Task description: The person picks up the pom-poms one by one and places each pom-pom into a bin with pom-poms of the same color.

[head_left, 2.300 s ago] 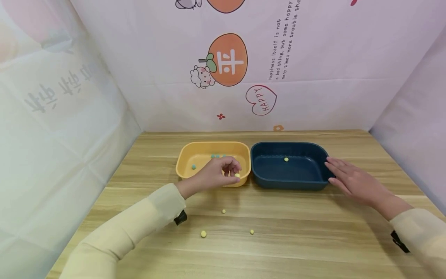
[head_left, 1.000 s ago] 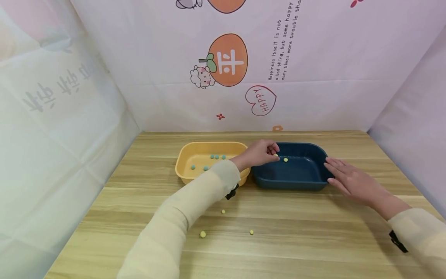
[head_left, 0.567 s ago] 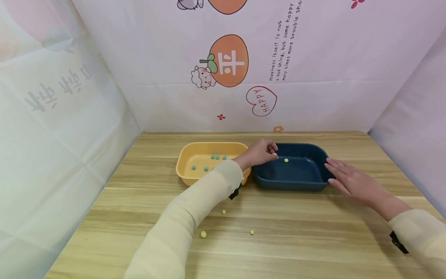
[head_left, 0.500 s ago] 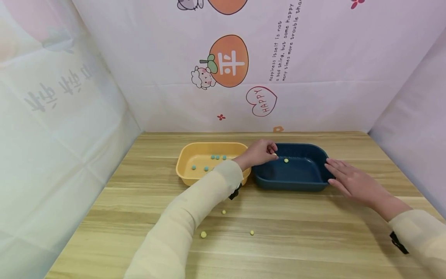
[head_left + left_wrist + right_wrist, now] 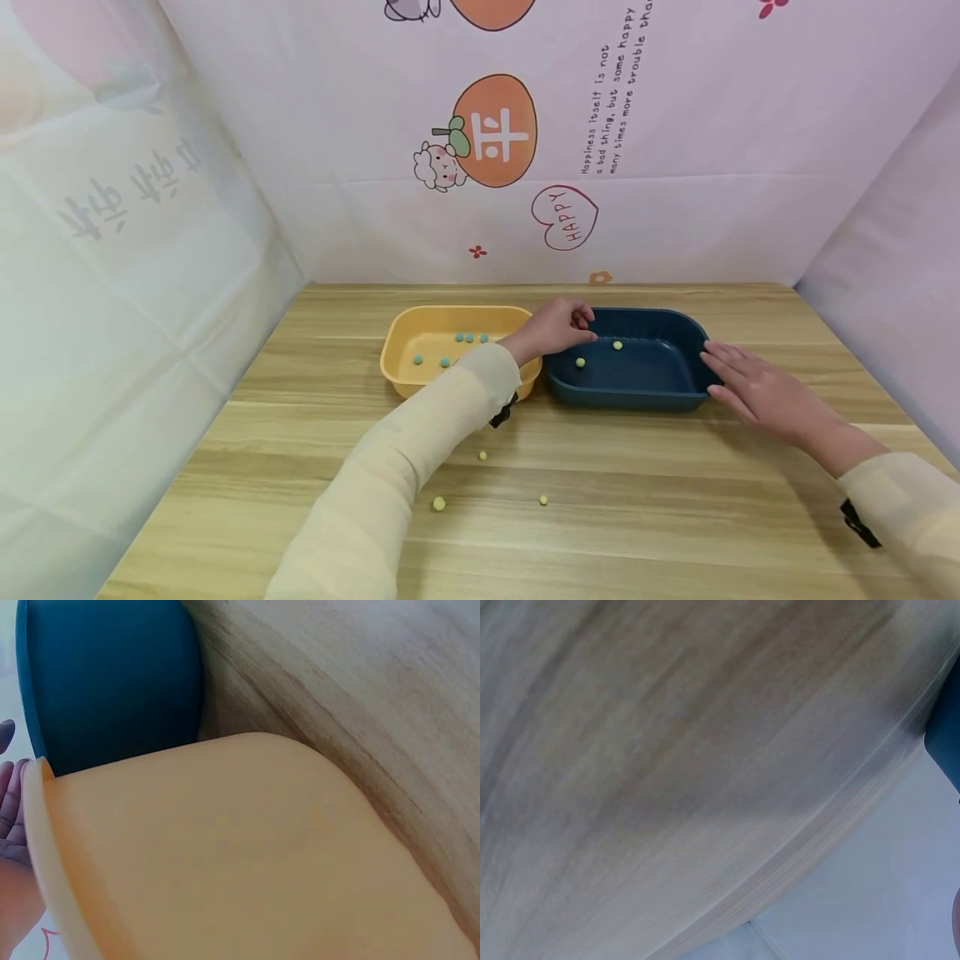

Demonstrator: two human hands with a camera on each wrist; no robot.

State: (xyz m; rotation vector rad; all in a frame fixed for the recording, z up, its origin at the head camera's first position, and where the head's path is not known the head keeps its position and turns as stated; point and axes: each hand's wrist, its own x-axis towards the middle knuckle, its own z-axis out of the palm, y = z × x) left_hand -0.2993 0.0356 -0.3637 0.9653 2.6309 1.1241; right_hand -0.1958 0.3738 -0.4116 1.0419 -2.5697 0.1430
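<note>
In the head view my left hand (image 5: 558, 325) hangs over the left end of the dark blue tray (image 5: 630, 398), its fingers loosely bent. Nothing shows between them, and the left wrist view has the thumb apart from the fingers. Below it a small yellow ball (image 5: 581, 362) lies on the tray floor. Another yellow ball (image 5: 617, 345) sits farther back in that tray. My right hand (image 5: 772, 396) rests with straight fingers against the tray's right end. In the yellow tray (image 5: 397, 346) lie several blue-green balls (image 5: 445, 362); my left forearm covers part of it.
Three yellow balls lie loose on the wooden table (image 5: 637, 517): a larger one (image 5: 438, 503), a small one (image 5: 543, 500) and another small one (image 5: 483, 456). The trays stand side by side near a printed cloth (image 5: 675, 225) at the back.
My left hand moved right from over the yellow tray to the blue one with a yellow ball, then let it go. That ball now lies in the blue tray. My right hand stayed put.
</note>
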